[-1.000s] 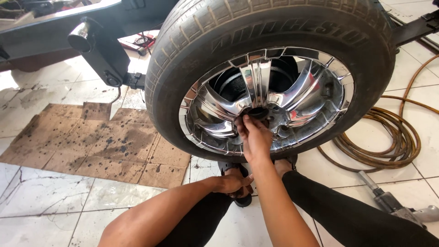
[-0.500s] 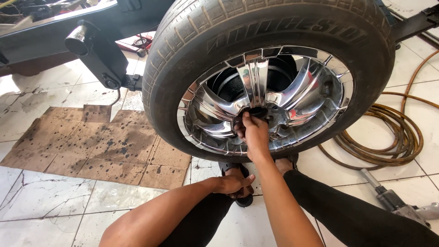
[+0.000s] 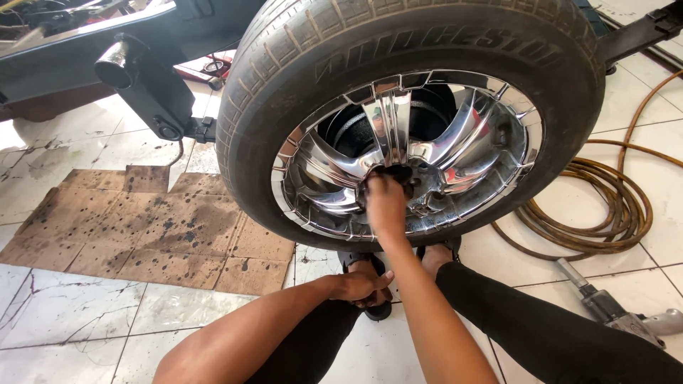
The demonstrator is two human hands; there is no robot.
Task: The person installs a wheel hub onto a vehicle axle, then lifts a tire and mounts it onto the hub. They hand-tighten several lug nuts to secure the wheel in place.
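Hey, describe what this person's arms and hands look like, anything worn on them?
Both arms are bare, with no sleeves in view. The left hand and right hand wear no gloves, and no watch, bracelet or ring shows. The right hand is slightly blurred, so its fingers cannot be made out finely. Below the arms, the legs are in black trousers.

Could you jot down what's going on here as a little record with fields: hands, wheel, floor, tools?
Right hand: pressed at the hub of the chrome wheel; grip hidden.
Left hand: low by the person's sandalled foot, apart from the wheel.
Tyre: black, upright.
Floor: white tiles, stained cardboard sheet at left.
Tools: coiled air hose and impact wrench at right.
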